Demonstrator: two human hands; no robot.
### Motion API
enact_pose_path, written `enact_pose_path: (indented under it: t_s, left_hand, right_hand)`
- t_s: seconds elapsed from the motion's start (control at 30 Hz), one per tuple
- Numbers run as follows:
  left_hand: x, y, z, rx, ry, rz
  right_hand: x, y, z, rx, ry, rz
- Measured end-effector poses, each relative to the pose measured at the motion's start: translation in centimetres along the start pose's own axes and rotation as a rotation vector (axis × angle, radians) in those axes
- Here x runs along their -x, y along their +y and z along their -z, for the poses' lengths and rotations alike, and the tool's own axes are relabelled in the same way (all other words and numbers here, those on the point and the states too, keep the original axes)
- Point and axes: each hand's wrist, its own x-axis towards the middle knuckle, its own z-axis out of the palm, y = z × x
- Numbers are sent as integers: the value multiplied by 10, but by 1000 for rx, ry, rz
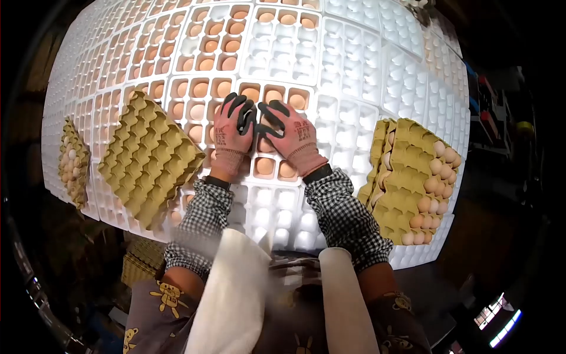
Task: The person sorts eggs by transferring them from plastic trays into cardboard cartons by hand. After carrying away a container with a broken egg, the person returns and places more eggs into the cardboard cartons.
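Note:
My left hand (233, 131), in a pink glove with dark fingertips, bends its fingers down over cells of a white egg tray (255, 175). Whatever lies beneath those fingers is hidden. Close beside it, my right hand (290, 134) wears a matching glove. Its thumb and fingers curve around an egg (269, 123) that shows only in part. Brown eggs sit in this tray both beyond and below my hands, among them one egg (264, 166) near my right wrist. The two hands nearly touch at the fingertips.
More white trays (348, 53) cover the curved-looking surface; those at left hold many eggs. A yellowish pulp egg carton (150, 159) lies tilted at left. Another pulp carton (398, 200) at right bears several eggs. A smaller-looking carton (73, 162) with eggs stands far left.

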Motion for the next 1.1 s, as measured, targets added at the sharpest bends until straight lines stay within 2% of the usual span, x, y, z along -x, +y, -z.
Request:
enact_pose_path:
  t_s: [0.03, 0.07, 0.13, 0.2, 0.27, 0.3, 0.33, 0.4, 0.43, 0.47, 0.5, 0.53, 0.57, 0.6, 0.63, 0.67, 0.7, 0.73, 0.8, 0.83, 0.87, 0.93, 0.97, 1.0, 1.07, 1.1]
  left_hand:
    - [-3, -2, 1, 40, -10, 3]
    - [-2, -2, 2, 77, -22, 12]
    - [-2, -1, 1, -31, -9, -17]
    - [-5, 3, 2, -70, 0, -7]
    - [-1, -16, -7, -41, -36, -3]
    - [-2, -20, -9, -32, -31, -65]
    - [-3, -20, -4, 1, -62, -81]
    - [0, -45, -2, 52, -74, -109]
    - [7, -22, 9, 235, -97, 52]
    - [22, 21, 21, 398, -120, 216]
    - [35, 72, 21, 493, -73, 112]
    - [47, 142, 26, 540, -142, 94]
    - [65, 210, 24, 579, -223, 71]
    - [77, 254, 14, 609, -490, -39]
    - [97, 291, -8, 628, -598, -250]
    - [108, 336, -19, 350, -522, -498]
    - [122, 358, -42, 118, -496, -570]
    - [127, 373, -56, -113, -460, -630]
    - [124, 367, -57, 91, -525, -454]
    - [119, 355, -59, 312, -568, -356]
    - [115, 348, -61, 867, -626, -85]
    - [102, 339, -50, 1181, -673, 253]
    - [93, 352, -43, 739, -567, -149]
    - [91, 373, -35, 325, -595, -348]
    - [103, 398, -53, -216, -559, -519]
    - [102, 395, -65, -260, -626, -526]
  right_hand:
    - [-3, 5, -1, -159, 99, -55]
    - [-2, 9, -2, 35, 176, -112]
    - [1, 9, -4, 404, 96, -189]
    - [15, 6, -13, 331, 141, -73]
    - [50, -12, -5, 5, 235, -111]
    - [75, -35, 26, -128, 182, -128]
    - [103, -45, 71, -70, 218, -180]
    - [168, -53, 157, 189, 345, -49]
    - [214, -30, 183, 262, 579, -227]
    - [273, 2, 238, 458, 402, -421]
    - [303, 30, 275, 649, 208, -592]
    - [312, 35, 281, 630, -153, -765]
    - [330, 60, 272, 656, 39, -520]
    - [340, 62, 281, 649, 48, -520]
    - [339, 67, 292, 409, 136, -548]
    - [340, 72, 298, 159, 219, -573]
    - [352, 80, 297, -446, 454, -572]
    - [360, 77, 313, -854, 490, -784]
    - [361, 79, 320, -1561, 650, -644]
    - [367, 98, 320, -1265, 541, -626]
    - [362, 103, 319, -617, 427, -504]
    - [326, 104, 315, -168, 296, -294]
    - [312, 97, 305, 451, 249, -257]
    - [306, 99, 304, 441, 257, -251]
    - [296, 108, 307, 460, 92, -371]
    - [305, 124, 309, 212, 215, -381]
